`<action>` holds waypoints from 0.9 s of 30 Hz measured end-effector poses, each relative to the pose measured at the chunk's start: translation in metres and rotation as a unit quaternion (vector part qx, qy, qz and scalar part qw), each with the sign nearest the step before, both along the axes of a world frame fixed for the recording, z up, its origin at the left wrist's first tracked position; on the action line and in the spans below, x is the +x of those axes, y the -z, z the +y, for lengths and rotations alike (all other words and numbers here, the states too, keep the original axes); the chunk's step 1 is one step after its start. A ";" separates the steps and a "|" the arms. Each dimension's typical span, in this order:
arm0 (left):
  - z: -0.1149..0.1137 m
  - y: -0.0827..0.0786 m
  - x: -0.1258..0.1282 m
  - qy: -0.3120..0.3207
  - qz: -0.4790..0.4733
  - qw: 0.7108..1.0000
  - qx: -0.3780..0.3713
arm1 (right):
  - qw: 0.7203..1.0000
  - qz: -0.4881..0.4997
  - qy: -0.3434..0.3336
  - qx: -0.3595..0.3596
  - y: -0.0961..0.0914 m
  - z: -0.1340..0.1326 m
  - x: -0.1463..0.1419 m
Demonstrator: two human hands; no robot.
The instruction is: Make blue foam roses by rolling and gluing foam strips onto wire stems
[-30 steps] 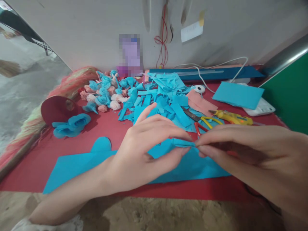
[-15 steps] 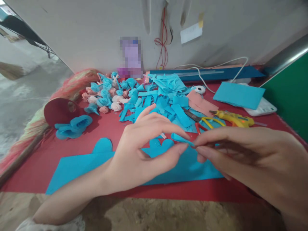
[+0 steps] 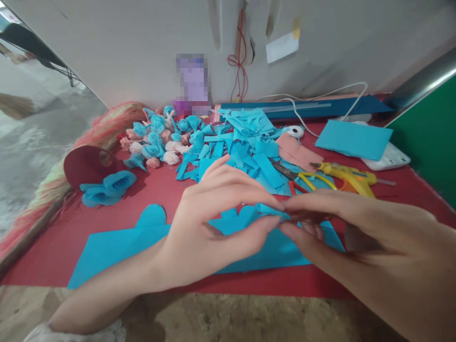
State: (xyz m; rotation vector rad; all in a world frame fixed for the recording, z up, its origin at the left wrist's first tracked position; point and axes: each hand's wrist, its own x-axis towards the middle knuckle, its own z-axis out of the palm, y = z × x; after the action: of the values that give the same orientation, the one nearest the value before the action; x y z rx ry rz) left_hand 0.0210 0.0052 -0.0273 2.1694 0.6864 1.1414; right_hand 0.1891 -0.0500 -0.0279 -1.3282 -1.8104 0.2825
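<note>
Between the fingertips of both hands is a small folded piece of blue crepe paper [image 3: 272, 210], mostly hidden by the fingers. My left hand [image 3: 221, 218] pinches it from the left, thumb below and index finger above. From the right, my right hand [image 3: 359, 232] closes thumb and index finger on its other end. Under the hands lies a long blue paper sheet [image 3: 117, 251]. Rounded blue paper petals [image 3: 152, 216] rest along its back edge. Scissors with red and yellow handles [image 3: 302, 179] lie just behind the right hand.
A yellow glue gun [image 3: 351, 178] rests at the right. Blue paper scraps [image 3: 245, 156] pile up mid-table, beside finished paper roses [image 3: 156, 137]. Blue flowers [image 3: 109, 187] sit by a red paper roll [image 3: 83, 166] at the left. A broom [image 3: 46, 206] leans along the left edge.
My right hand has shifted slightly left, its fingertips now meeting those of my left hand over the paper piece. Less of the blue piece shows. The left hand is almost still.
</note>
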 end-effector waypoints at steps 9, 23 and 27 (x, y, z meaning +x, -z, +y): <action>0.000 -0.001 0.000 0.008 0.002 1.000 -0.001 | 0.995 -0.070 0.071 -0.004 -0.001 -0.004 0.005; -0.002 0.001 -0.002 0.005 -0.002 1.000 -0.019 | 0.993 -0.102 0.061 0.000 -0.001 -0.008 0.008; -0.002 0.003 -0.001 0.001 0.005 1.000 -0.014 | 0.993 -0.091 0.070 0.008 -0.002 -0.010 0.003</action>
State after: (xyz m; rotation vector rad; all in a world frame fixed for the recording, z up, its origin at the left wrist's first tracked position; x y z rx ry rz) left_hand 0.0199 0.0034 -0.0300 2.1526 0.7014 1.1147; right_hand 0.1920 -0.0596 -0.0264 -1.5019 -1.8541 0.0725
